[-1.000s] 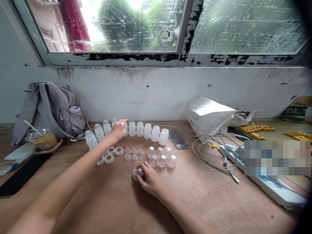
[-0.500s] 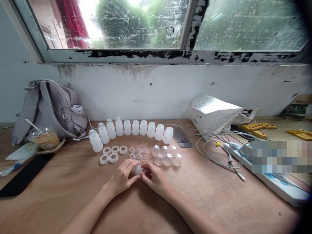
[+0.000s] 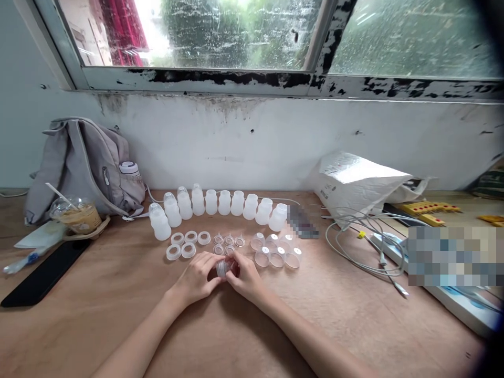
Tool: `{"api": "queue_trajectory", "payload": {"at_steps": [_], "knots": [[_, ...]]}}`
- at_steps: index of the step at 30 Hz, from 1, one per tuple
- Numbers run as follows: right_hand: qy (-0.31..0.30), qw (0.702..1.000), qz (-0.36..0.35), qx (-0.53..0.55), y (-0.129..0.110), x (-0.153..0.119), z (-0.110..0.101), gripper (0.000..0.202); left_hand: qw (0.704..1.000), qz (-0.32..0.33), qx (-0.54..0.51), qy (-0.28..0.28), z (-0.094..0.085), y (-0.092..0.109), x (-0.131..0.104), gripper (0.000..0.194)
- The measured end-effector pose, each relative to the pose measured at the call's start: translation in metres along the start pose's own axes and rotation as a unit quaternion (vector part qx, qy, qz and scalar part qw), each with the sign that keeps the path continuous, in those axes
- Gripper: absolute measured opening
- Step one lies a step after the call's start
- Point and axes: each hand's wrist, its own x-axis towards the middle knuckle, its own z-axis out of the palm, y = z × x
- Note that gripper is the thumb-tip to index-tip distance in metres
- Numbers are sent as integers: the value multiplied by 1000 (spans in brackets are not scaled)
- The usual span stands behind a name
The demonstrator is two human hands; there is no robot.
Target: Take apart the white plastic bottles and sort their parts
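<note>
My left hand (image 3: 197, 275) and my right hand (image 3: 248, 278) meet low over the table, their fingers closed on a ridged, whitish bottle collar (image 3: 221, 269). The collar is tipped on its side. Something clear shows at its right side under my right fingers, too hidden to name. Just beyond the hands lie several clear bottle nipples (image 3: 229, 241). Loose collar rings (image 3: 174, 258) lie to the left, and clear dome caps (image 3: 277, 258) stand to the right. Behind them curves a row of frosted baby bottles (image 3: 238, 205); those at the left end carry clear caps.
A grey backpack (image 3: 79, 168), an iced drink cup (image 3: 81, 216) and a black phone-like slab (image 3: 45, 273) are on the left. To the right are a white bag (image 3: 354, 178), coiled cables (image 3: 334, 247) and a power strip (image 3: 444, 294). The wall (image 3: 224, 142) bounds the back.
The view has shifted slightly, so the table things sit a little farther right. My right fingers have moved up over the collar's top, and the collar is turned slightly. Both hands still hold it.
</note>
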Motion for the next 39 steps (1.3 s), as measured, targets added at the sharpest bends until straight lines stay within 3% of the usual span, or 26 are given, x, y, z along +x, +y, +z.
{"api": "queue_trajectory", "payload": {"at_steps": [5,13,27,35,39], "knots": [[9,997,-35,-74,9,-9,-1,31,999,-13,47,13,-9,-9,0,38],[35,978,46,-200,12,-10,-10,32,988,-36,147,29,-15,-14,0,18],[17,948,130,-290,12,-1,-14,26,967,-123,214,57,-8,-34,-2,38],[17,939,151,-307,13,3,-12,27,977,-102,188,25,-28,-46,-7,45],[16,937,151,-315,13,3,-11,30,971,-139,192,43,-38,-56,-10,50]]}}
